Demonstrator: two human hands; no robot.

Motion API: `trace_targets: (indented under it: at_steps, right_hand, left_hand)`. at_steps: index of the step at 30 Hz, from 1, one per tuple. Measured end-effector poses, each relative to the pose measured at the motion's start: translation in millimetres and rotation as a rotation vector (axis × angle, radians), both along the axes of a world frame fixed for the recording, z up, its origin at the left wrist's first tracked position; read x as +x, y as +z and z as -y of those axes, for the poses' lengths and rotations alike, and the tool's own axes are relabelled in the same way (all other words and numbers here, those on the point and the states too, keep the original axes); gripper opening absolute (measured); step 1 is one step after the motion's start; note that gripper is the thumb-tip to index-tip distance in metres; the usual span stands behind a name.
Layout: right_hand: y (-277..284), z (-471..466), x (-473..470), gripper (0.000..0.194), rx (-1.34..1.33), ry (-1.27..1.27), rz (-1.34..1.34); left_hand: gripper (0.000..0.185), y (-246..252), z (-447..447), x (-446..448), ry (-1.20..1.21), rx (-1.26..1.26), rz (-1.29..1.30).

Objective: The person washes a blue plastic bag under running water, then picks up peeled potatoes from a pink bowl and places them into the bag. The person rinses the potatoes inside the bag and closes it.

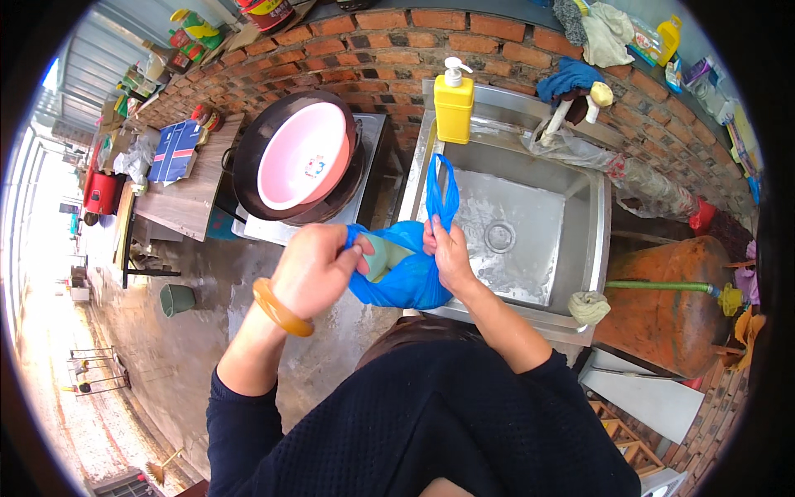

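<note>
A blue plastic bag (pixel 407 292) hangs between my hands in front of the sink's left edge. My left hand (pixel 326 264), with an amber-coloured bangle at the wrist, grips the bag's left side. The other side is gathered in my right hand (pixel 448 251), and a handle loop rises above that fist. Through the bag's mouth, pale green contents (pixel 385 256) show, too covered by plastic to identify. To the right lies the stainless steel sink (pixel 584 248), its drain visible in the wet basin.
A yellow pump bottle (pixel 453 109) stands at the sink's back left corner. A pink plastic basin (pixel 298 155) rests in a large dark wok (pixel 248 180) on the stove. A rolled cloth (pixel 589 308) sits on the sink's front right corner, beside a rusty orange tank (pixel 671 317).
</note>
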State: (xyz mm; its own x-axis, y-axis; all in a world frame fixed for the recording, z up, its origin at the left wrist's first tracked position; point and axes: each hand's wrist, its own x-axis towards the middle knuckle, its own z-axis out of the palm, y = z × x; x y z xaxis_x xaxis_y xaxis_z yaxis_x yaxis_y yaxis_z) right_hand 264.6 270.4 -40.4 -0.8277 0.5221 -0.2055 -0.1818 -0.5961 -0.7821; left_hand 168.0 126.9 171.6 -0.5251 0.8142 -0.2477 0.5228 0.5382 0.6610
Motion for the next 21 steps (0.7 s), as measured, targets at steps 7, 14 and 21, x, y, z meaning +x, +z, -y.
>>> trace_targets:
  at_steps: [7, 14, 21]
  right_hand:
    - [-16, 20, -13, 0.033, 0.636, 0.09, -0.021]
    - [1, 5, 0, 0.022, 0.695, 0.296, 0.119]
    - [9, 5, 10, 0.023, 0.479, 0.255, 0.1]
  left_hand:
    - [0.014, -45, -29, 8, -0.342, 0.497, -0.268]
    - [0.049, -120, -56, -37, -0.495, 0.243, -0.538]
    - [0.019, -145, -57, -61, -0.458, 0.258, -0.311]
